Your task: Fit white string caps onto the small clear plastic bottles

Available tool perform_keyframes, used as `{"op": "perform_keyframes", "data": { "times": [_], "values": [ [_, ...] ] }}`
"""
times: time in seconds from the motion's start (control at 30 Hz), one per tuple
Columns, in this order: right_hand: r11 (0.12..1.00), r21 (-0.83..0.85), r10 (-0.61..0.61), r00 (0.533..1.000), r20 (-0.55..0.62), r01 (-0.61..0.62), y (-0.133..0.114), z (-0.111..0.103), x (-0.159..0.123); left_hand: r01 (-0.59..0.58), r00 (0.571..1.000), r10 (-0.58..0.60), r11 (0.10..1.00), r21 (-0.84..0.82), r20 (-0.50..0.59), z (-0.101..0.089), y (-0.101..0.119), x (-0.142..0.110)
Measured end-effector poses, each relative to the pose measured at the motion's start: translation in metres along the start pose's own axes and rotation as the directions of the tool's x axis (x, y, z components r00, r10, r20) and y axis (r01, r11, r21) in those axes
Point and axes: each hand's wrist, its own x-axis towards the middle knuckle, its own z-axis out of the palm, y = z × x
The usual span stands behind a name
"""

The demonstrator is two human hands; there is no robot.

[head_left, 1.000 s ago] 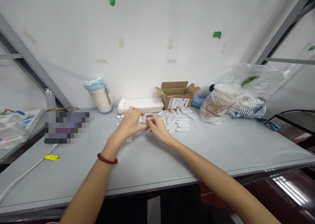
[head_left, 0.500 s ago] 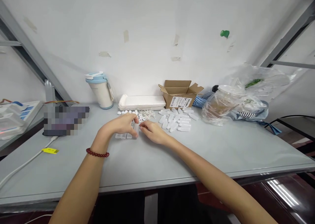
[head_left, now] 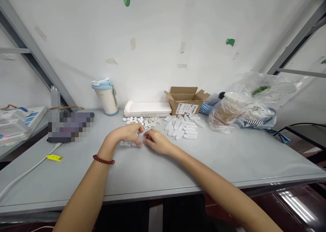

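Observation:
My left hand [head_left: 130, 134], with a dark red beaded bracelet at the wrist, curves its thumb and fingers around a small clear plastic tube [head_left: 141, 137]. Close against the tube's right side, my right hand [head_left: 158, 141] has its thumb and fingertips drawn together; whatever they pinch is too small to make out. Several more clear tubes [head_left: 126, 143] lie partly hidden under my left hand. Just beyond my hands are small white caps [head_left: 132, 120] and a tangle of thin white strings [head_left: 153, 121]. Right of them spreads a pile of translucent plastic pieces [head_left: 179, 128].
A white stack of flat trays [head_left: 149, 108] and an open cardboard box [head_left: 185, 104] stand by the wall. Left are a tumbler [head_left: 107, 97], a blurred-out device [head_left: 71, 126] and its white cable [head_left: 30, 169]. Plastic bags with a cup [head_left: 224, 113] sit right.
The view has tilted up slightly, so everything sits a little lower. Both hands stay at the tube, and my right fingertips have shifted slightly against its side.

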Motion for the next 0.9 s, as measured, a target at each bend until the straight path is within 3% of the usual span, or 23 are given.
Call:
{"op": "perform_keyframes", "data": {
  "times": [0.23,0.4,0.53,0.73,0.9],
  "values": [
    [1.000,-0.011,-0.024,1.000,-0.012,0.024,0.002,0.003,0.000,0.041,0.999,-0.041,0.999,0.025,0.011,-0.002,0.004,-0.003],
    [0.999,-0.033,-0.016,1.000,-0.002,0.016,0.000,0.002,-0.001,0.001,1.000,-0.001,0.999,0.036,0.000,-0.004,0.005,-0.006],
    [0.999,-0.047,-0.019,1.000,0.010,0.019,0.000,0.002,-0.001,-0.077,0.985,0.068,0.995,-0.056,-0.156,-0.004,0.002,-0.002],
    [0.999,-0.007,-0.039,0.999,0.002,0.039,0.002,0.003,-0.001,-0.119,0.854,0.014,0.978,-0.169,-0.520,0.003,0.002,0.014],
    [0.997,-0.067,0.029,0.992,-0.120,-0.038,0.005,-0.010,0.003,-0.090,0.769,0.021,0.993,-0.075,-0.639,0.016,0.001,0.031]
  ]
}}
